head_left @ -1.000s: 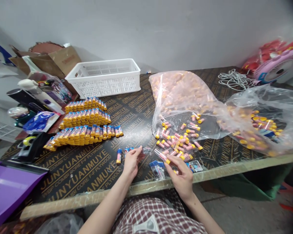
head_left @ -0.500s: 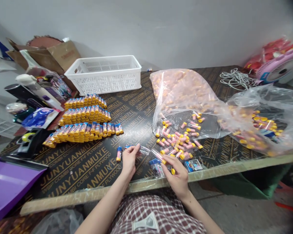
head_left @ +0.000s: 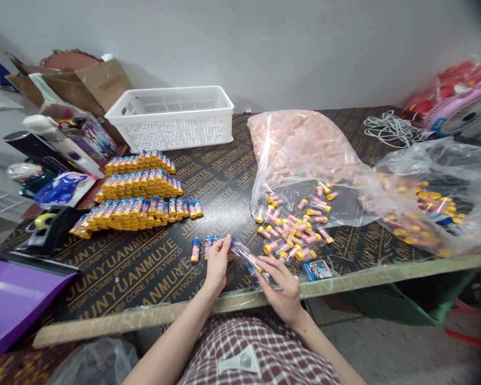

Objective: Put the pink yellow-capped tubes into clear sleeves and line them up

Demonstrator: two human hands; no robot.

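My left hand (head_left: 218, 262) pinches the far end of a clear plastic sleeve (head_left: 240, 248), where a bit of blue shows at the fingertips. At its near end, my right hand (head_left: 282, 289) grips a small yellow-capped tube (head_left: 253, 260) with pink contents. Tube and sleeve are in line and meet between the hands; how far one sits inside the other I cannot tell. Beside my left hand stand several blue-and-yellow wrapped tubes (head_left: 195, 250). Loose yellow-capped tubes (head_left: 294, 230) lie beyond my right hand, and a blue printed packet (head_left: 318, 270) is to its right.
Stacked rows of wrapped tubes (head_left: 138, 208) fill the left, before a white basket (head_left: 180, 131). A large plastic bag of tubes (head_left: 304, 141) and another open bag (head_left: 436, 214) lie right. A tape dispenser (head_left: 52, 235), purple dustpan (head_left: 20, 305) and pink fan (head_left: 460, 109) flank the table (head_left: 128, 278).
My right hand has moved left and slightly away from me, bringing the yellow-capped tube to the sleeve in my left hand. The gap between the two pieces has closed.
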